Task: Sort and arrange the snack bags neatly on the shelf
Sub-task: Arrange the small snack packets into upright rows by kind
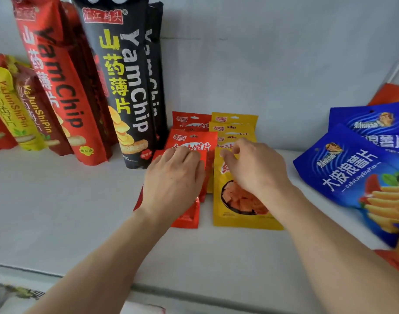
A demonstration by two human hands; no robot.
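Tall black foil chip bag (126, 91) with yellow and white lettering; tall red foil chip bag (58, 87) lettered black; flat yellow pouch (239, 214), flat red pouch (189, 219); blue crinkly bag (352, 177), white lettering.

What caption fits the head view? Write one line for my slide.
Left hand on the red packets, right hand on the yellow packets, between tall yam-chip bags and blue bags.

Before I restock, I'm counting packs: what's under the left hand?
The left hand lies flat on a red pack, with more red packs behind. Anything beneath that pack is covered.
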